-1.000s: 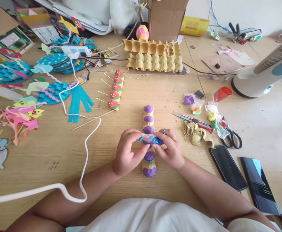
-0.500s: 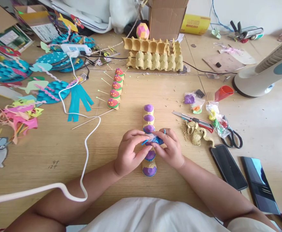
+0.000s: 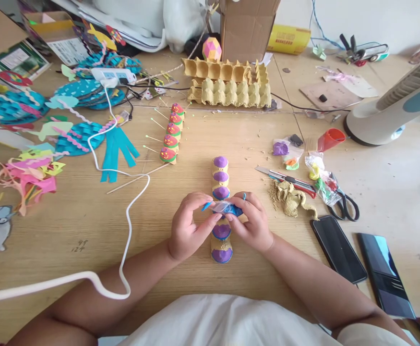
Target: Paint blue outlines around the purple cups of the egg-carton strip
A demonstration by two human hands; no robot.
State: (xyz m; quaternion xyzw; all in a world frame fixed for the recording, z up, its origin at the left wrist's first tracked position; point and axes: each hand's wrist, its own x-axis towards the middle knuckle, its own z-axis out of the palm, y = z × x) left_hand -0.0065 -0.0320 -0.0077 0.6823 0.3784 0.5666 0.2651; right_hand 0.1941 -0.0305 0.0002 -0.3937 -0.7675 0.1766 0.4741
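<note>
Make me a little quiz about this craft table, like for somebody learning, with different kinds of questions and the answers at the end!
1. Pick one: Which colour tops the nearest egg-carton strip?
A) green
B) purple
C) orange

2. True or false: The cutter has its blade out.

3. Fill the gap: The right hand holds a clear plastic bag with ____ stuff in it.

Key: 1. B, purple. 2. True. 3. blue.
</note>
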